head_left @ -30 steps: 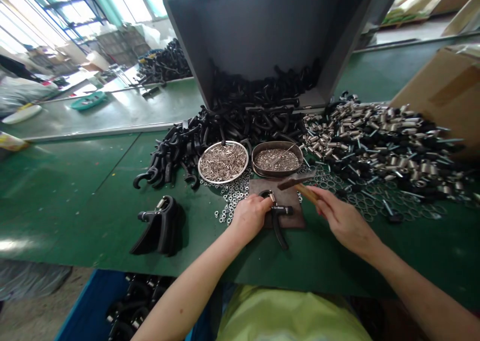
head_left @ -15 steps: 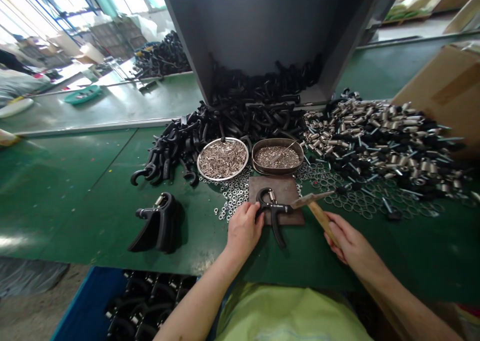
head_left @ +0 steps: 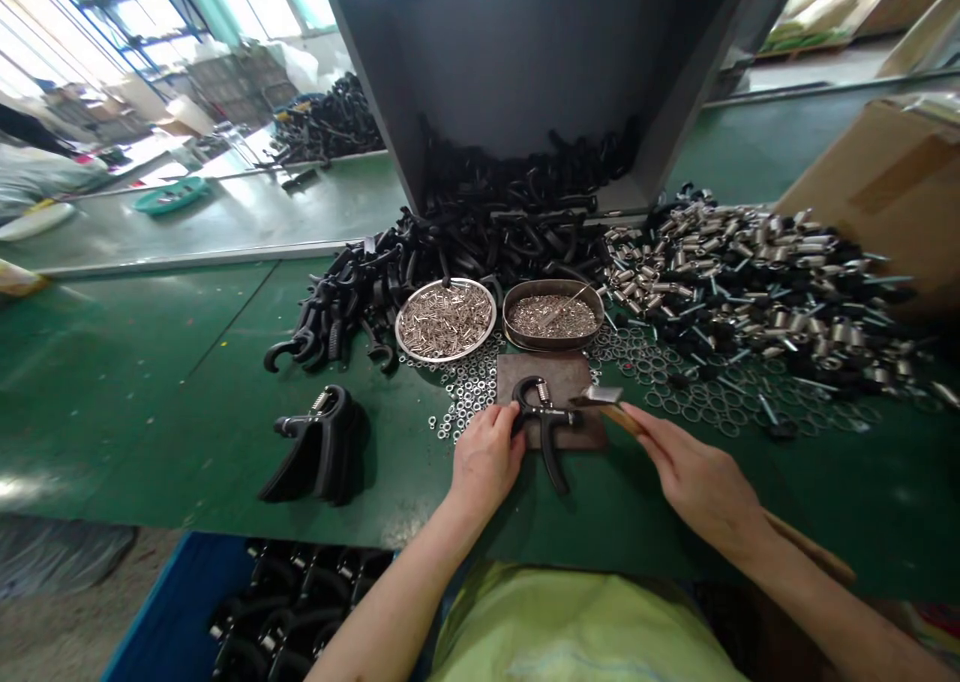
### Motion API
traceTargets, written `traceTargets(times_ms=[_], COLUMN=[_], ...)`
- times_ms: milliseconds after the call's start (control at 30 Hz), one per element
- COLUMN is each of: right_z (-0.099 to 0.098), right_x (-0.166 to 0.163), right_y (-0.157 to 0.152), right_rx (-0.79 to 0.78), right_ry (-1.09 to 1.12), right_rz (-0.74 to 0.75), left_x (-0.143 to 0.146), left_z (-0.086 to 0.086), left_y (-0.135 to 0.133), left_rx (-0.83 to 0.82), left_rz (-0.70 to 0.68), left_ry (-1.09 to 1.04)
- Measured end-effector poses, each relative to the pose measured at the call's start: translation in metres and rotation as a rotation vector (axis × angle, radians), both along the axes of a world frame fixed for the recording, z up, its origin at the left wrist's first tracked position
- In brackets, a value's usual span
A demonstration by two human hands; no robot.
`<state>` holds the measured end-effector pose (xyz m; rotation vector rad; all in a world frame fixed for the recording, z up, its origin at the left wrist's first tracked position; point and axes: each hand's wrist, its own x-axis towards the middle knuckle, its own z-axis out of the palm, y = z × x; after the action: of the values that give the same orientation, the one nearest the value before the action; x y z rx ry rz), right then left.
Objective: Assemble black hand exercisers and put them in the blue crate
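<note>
In the lower centre of the frame, a worker's left hand (head_left: pixel 486 457) closes its fingers on a black plastic spring hand-grip exerciser (head_left: pixel 545 432), steadying it flat on a brown square metal plate (head_left: pixel 551 370), while the right hand (head_left: pixel 697 482), wrapped around the wooden handle, brings a small steel-headed hammer (head_left: pixel 598 397) just beside its knob.

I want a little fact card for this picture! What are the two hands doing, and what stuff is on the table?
Left hand: holds a black plastic hand-grip exerciser with a metal spring on a brown square plate
Right hand: grips a wooden-handled metal hammer, head close beside the exerciser
Behind the plate: round silver tray of metal pins, dark round tray of tiny parts, loose steel washers
Piles: black plastic handles, silver springs
Table: green tabletop
</note>
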<state>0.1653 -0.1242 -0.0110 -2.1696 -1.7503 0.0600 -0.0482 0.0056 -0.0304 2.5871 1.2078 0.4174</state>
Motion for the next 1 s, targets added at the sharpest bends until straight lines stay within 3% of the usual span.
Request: traceTargets(times_ms=[133, 200, 367, 500, 600, 700, 767, 867, 1000], right_z=[0.02, 0.025, 0.014, 0.004, -0.008, -0.022, -0.026, -0.018, 0.008], right_x=[-0.004, -0.013, -0.024, -0.006, 0.017, 0.038, 0.047, 0.055, 0.059], right_y=[0.0, 0.009, 0.023, 0.005, -0.022, -0.039, -0.035, 0.003, 0.093], right_rx=[0.139, 0.118, -0.113, -0.004, 0.108, 0.136, 0.129, 0.156, 0.166], right_ry=[0.11, 0.101, -0.06, -0.114, -0.286, -0.444, -0.441, -0.317, -0.191], right_rz=[-0.007, 0.061, 0.185, 0.116, 0.062, 0.064, 0.079, 0.096, 0.097], left_x=[-0.001, -0.001, -0.001, -0.002, -0.002, 0.004, 0.01, 0.02, 0.024], left_z=[-0.003, -0.004, -0.002, 0.004, 0.009, 0.01, 0.009, 0.009, 0.017], left_y=[0.001, 0.0, 0.0, 0.003, 0.007, 0.005, -0.002, -0.019, -0.039], left_rx=[0.006, 0.005, -0.022, -0.107, -0.361, -0.882, -1.216, -1.468, -1.499], left_rz=[0.0, 0.007, 0.011, -0.017, 0.041, 0.174, 0.28, 0.408, 0.349], left_ry=[-0.026, -0.033, -0.037, -0.117, -0.321, -0.655, -0.865, -1.063, -1.093])
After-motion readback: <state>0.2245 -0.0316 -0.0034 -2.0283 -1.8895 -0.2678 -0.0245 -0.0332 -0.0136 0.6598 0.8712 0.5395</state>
